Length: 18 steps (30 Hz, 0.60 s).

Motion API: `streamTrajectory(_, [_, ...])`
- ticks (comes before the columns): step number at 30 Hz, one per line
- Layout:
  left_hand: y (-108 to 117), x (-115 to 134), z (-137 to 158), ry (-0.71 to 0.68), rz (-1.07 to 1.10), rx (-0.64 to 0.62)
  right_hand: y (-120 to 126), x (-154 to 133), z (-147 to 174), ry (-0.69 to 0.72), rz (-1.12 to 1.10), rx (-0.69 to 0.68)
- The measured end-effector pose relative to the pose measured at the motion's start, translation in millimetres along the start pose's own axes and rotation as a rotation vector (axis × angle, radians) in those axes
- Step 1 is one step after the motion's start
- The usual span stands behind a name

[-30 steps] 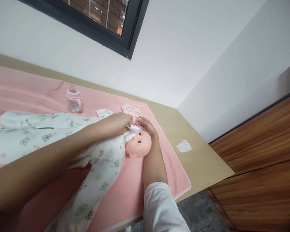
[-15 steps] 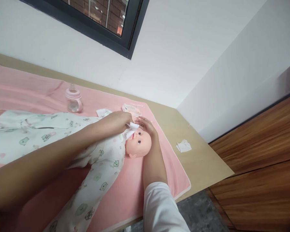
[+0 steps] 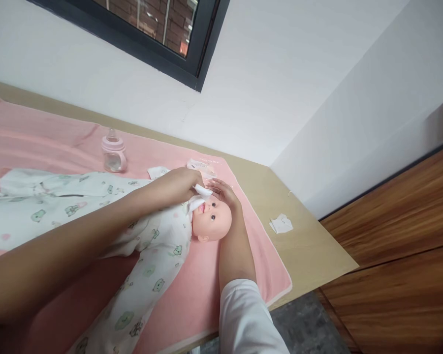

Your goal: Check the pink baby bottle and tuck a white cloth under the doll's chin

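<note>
A baby doll point(image 3: 216, 221) lies on its back in a white romper point(image 3: 166, 241) printed with green and pink animals, its head toward the right. My left hand point(image 3: 186, 184) is closed on a folded white tissue point(image 3: 203, 190) by the doll's mouth and chin; its fingertips are partly hidden. My right hand point(image 3: 223, 191) curves around the top of the doll's head to its far side. The right fingers are stretched out beside the cheek, with nothing visible in them.
A pink blanket point(image 3: 192, 290) covers much of the wooden table point(image 3: 302, 260). A baby bottle point(image 3: 113, 155) with a pink collar stands near the wall. A clear packet point(image 3: 201, 168) lies beyond my hands. Another white tissue point(image 3: 280, 223) rests on bare wood at right.
Almost nothing differs. My left hand and the tissue have shifted very slightly at the doll's mouth; my right hand keeps its place around the head.
</note>
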State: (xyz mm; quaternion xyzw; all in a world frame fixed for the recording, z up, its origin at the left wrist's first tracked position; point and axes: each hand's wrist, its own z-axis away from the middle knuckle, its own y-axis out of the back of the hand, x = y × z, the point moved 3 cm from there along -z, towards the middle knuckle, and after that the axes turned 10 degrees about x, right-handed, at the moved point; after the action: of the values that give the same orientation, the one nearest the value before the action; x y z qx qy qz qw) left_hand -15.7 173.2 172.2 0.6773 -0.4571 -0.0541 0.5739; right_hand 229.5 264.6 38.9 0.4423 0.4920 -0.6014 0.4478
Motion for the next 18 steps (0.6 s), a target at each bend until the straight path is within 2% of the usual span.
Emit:
streamTrajectory(6, [-3.0, -3.9, 5.1, -0.039, 0.223, -0.058, 1.2, 1.4, -2.9, -0.016, -0.014, -0.015])
streamTrajectory(10, [-5.9, -2.7, 6.6, -0.045, 0.242, -0.112, 1.7, 1.2, -4.0, -0.001, -0.014, -0.013])
streamTrajectory(18, [-12.3, -6.0, 5.5, -0.054, 0.239, -0.125, 1.3, 0.4, -2.5, -0.007, -0.002, -0.01])
